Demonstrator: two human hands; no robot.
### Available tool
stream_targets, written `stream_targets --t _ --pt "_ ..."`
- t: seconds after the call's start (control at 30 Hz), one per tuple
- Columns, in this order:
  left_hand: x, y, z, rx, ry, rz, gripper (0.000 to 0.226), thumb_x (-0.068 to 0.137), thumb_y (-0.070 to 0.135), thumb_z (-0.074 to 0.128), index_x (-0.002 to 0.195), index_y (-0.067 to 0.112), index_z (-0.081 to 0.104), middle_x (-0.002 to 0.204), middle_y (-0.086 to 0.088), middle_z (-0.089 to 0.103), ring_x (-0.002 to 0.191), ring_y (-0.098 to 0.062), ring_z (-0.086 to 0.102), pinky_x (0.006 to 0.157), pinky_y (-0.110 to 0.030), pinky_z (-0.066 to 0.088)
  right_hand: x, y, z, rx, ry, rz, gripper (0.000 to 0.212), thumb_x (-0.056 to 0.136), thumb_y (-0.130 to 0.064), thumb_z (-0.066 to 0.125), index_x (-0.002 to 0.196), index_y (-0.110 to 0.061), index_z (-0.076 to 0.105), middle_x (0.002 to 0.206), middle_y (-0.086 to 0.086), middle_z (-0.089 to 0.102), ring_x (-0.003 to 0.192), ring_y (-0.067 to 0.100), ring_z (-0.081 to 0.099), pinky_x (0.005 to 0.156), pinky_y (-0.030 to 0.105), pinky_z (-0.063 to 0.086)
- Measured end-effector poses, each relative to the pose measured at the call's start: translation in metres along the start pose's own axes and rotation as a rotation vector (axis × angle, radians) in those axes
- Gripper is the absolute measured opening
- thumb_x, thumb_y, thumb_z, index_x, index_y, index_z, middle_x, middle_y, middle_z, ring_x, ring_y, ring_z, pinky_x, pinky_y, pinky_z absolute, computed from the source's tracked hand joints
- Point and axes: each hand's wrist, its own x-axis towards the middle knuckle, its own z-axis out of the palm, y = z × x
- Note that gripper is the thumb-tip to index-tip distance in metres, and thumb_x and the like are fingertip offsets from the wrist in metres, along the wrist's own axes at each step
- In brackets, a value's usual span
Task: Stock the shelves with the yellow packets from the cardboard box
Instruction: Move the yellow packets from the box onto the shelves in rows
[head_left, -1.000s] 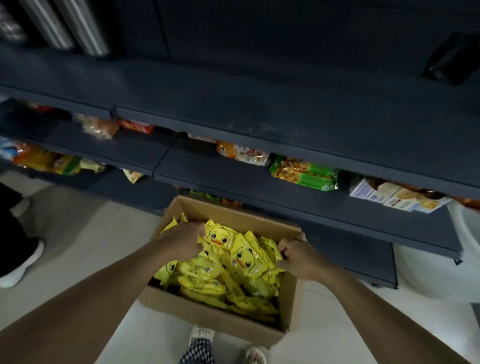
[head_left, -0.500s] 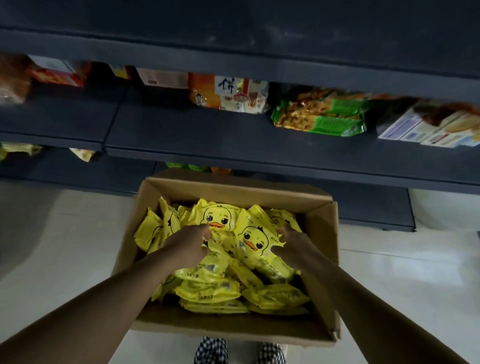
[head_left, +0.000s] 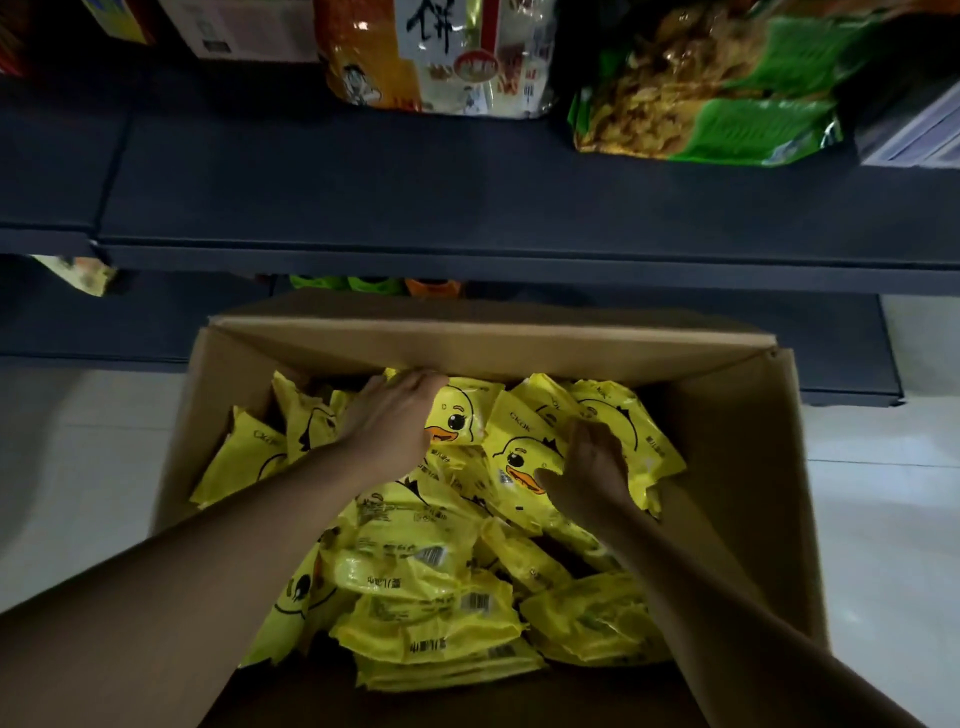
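The top edge is cutting off the goods on the upper shelf, so only the lower parts of an orange-and-white bag and a green bag are showing; a pale box at the far right is too cropped to identify. Below that shelf, a lower shelf is lying in shadow, and the green and orange items peeking out behind the box flap are too hidden to name. Both forearms are running out of the bottom of the view.

The yellow packets, printed with a cartoon duck, are filling the cardboard box in a loose heap. Both hands are reaching down inside the box, well apart from each other. The left hand is lying on the far packets near the back wall, its fingers curling over the top edge of a duck-faced packet; whether it is truly gripping is hard to tell. The right hand is closing its thumb and fingers around the upright packets at the right side of the heap, pinching them together.

The box is sitting open on a pale tiled floor, directly in front of the dark shelving. The light is dim.
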Motion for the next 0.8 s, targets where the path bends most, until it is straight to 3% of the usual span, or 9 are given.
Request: stream_targets --t 0.1,0.23,0.47,0.67,0.8 --pt "0.011 0.002 0.015 0.123 0.020 0.007 0.072 0.086 0.015 0.060 0.147 0.018 0.021 0.149 0.001 0.034 0.134 -0.017 0.037 0.110 -0.036 0.025 -0.002 -0.002 0.020 0.011 0.050 0.036 0.053 0.089 -0.037 0.056 0.131 -0.009 0.040 0.139 0.013 0.034 0.130 0.030 0.031 0.106 0.037 0.032" --pt "0.023 0.014 0.027 0.231 0.033 -0.050 0.070 0.085 0.021 0.063 0.144 0.014 0.027 0.136 -0.004 0.039 0.126 -0.022 0.037 0.103 -0.036 0.030 -0.004 0.001 0.041 0.217 0.011 0.116 0.046 0.096 -0.025 0.046 0.137 -0.008 0.033 0.139 0.013 0.044 0.126 0.030 0.044 0.101 0.038 0.041" --pt "0.032 0.031 0.015 0.363 0.013 -0.068 0.029 0.090 0.013 0.049 0.118 0.013 0.054 0.120 -0.006 0.057 0.114 -0.023 0.051 0.092 -0.034 0.037 -0.010 0.014 0.028 0.276 0.012 0.103 0.038 0.096 -0.017 0.048 0.132 -0.008 0.041 0.135 0.012 0.050 0.124 0.028 0.049 0.096 0.034 0.044" --pt "0.014 0.032 0.013 0.408 0.064 0.058 0.036 0.089 0.006 0.045 0.123 0.014 0.052 0.130 -0.008 0.044 0.122 -0.027 0.037 0.094 -0.036 0.032 -0.022 0.029 0.004 0.266 0.099 -0.031 0.029 0.094 -0.009 0.050 0.123 -0.003 0.049 0.120 0.016 0.060 0.112 0.030 0.058 0.086 0.033 0.048" --pt "0.008 0.033 0.009 0.331 0.032 -0.036 0.046 0.082 -0.003 0.047 0.125 0.012 0.039 0.116 -0.009 0.061 0.110 -0.027 0.053 0.092 -0.034 0.038 -0.026 0.037 -0.007 0.298 0.110 -0.084 0.031 0.093 -0.007 0.051 0.124 -0.004 0.048 0.115 0.017 0.063 0.103 0.032 0.062 0.083 0.037 0.053"
